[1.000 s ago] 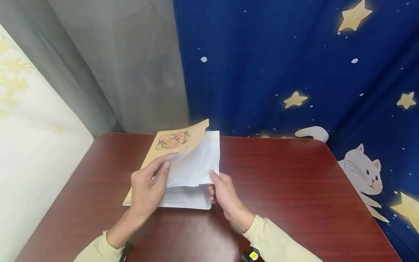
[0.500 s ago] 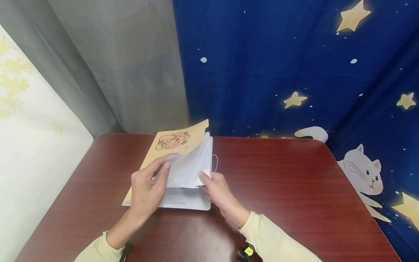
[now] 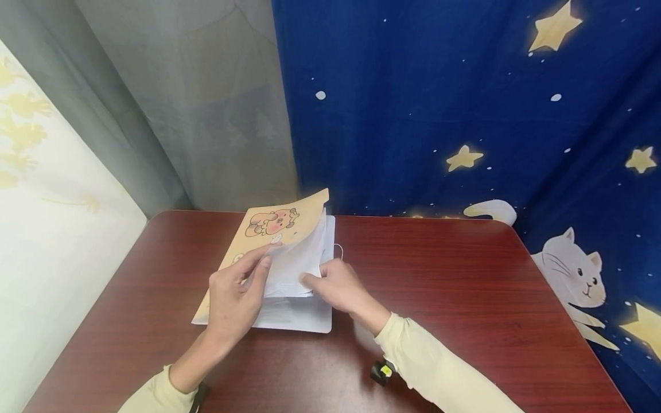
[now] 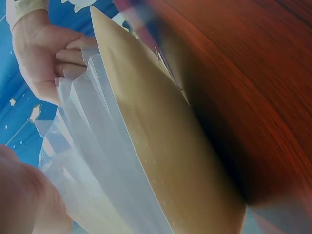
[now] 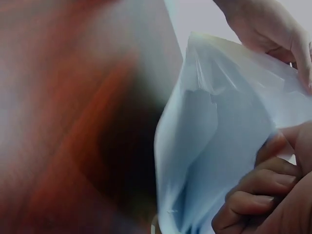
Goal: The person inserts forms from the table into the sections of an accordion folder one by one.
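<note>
A tan folder (image 3: 307, 213) with a cartoon animal on its cover lies on the table, its cover lifted at the right. My left hand (image 3: 232, 298) pinches the lifted cover at its near edge. White sheets of paper (image 3: 289, 275) lie mostly beneath that cover, and my right hand (image 3: 341, 287) grips their near right corner, thumb on top. In the left wrist view, translucent pleated pockets (image 4: 97, 161) fan out beside a tan panel (image 4: 156, 141). The right wrist view shows my right hand's curled fingers (image 5: 263, 183) close beside the whitish pockets (image 5: 234, 112).
The reddish-brown table (image 3: 439, 287) extends to both sides and meets a blue star-patterned curtain (image 3: 387, 115) and a grey curtain (image 3: 206, 115) behind. A thin white cord loop (image 3: 339, 250) sticks out at the folder's right edge. A white wall (image 3: 51, 229) borders the left.
My right hand has moved left and slightly up, sliding the sheets further under the cover. The white cord loop has come into view. My left hand has stayed nearly still.
</note>
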`<state>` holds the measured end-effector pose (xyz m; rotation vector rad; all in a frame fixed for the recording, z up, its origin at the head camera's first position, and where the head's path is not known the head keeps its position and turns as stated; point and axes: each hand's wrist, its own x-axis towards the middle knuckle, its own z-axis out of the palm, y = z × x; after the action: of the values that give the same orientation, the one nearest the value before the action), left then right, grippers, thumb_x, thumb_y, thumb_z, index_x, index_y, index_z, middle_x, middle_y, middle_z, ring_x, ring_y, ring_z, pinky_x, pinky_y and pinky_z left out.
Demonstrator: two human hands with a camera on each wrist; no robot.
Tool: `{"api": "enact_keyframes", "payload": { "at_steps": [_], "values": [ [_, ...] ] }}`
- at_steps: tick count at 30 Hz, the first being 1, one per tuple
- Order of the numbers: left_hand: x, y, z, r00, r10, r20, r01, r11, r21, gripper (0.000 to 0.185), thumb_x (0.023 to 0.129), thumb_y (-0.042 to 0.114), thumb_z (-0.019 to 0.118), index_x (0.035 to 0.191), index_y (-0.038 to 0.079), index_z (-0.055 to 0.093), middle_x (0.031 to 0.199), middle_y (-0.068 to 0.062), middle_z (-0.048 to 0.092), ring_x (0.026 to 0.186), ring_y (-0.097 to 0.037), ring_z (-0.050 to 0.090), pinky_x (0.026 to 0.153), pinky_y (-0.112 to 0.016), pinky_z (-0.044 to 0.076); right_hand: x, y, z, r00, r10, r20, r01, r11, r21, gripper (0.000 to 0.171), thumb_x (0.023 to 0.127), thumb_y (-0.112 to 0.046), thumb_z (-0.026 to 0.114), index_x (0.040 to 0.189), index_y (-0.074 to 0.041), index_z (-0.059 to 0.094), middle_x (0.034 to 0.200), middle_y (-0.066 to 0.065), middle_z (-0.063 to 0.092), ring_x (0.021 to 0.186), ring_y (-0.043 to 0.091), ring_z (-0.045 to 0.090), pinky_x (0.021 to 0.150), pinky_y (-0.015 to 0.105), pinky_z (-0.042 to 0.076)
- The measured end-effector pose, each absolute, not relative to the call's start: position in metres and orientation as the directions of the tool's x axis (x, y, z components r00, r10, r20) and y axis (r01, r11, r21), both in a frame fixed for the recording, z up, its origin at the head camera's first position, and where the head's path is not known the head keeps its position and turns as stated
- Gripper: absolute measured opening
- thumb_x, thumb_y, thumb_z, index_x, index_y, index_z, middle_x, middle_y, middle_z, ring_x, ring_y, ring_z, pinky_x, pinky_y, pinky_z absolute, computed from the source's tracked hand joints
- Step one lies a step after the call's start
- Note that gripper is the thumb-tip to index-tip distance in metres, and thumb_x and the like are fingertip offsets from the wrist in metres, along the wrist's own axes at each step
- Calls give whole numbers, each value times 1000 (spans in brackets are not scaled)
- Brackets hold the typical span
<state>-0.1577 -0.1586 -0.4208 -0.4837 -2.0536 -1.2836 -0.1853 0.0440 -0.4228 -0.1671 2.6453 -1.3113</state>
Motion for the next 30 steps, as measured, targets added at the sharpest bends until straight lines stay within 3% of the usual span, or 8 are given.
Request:
{"api": "enact_keyframes", "payload": {
  "at_steps": [7,16,20,30],
  "values": [
    [-157,-158,-422,-714,-19,700,617,455,642,26,99,3,71,121,15,80,113,-3,82,105,5,72,89,-8,53,-191,38,-409,-972,-189,-141,-58,772,-633,55,91,-50,71,53,-21,43,52,-8,37,52,12,42,50,32,33],
    [-158,-158,-422,-714,-20,700,617,455,642,26,99,3,71,121,14,80,111,-3,82,102,0,75,88,-9,53,-190,30,-409,-971,-174,-163,-42,798,-602,59,90,-59,70,53,-21,44,52,-8,40,53,13,46,51,34,37],
    [-158,-159,-422,-717,-21,697,609,467,641,26,99,4,71,120,15,80,112,-3,82,103,3,73,89,-8,53,-187,30,-411,-976,-173,-135,-62,808,-586,62,91,-68,66,55,-21,49,53,-7,43,54,15,48,52,35,39],
    [-159,-160,-420,-706,-20,707,619,466,632,23,98,2,71,119,7,80,113,-6,82,105,7,72,89,-8,53,-171,48,-413,-981,-195,-21,-135,752,-646,50,91,-74,63,90,-24,61,67,-6,61,61,14,57,56,35,43]
  ]
}}
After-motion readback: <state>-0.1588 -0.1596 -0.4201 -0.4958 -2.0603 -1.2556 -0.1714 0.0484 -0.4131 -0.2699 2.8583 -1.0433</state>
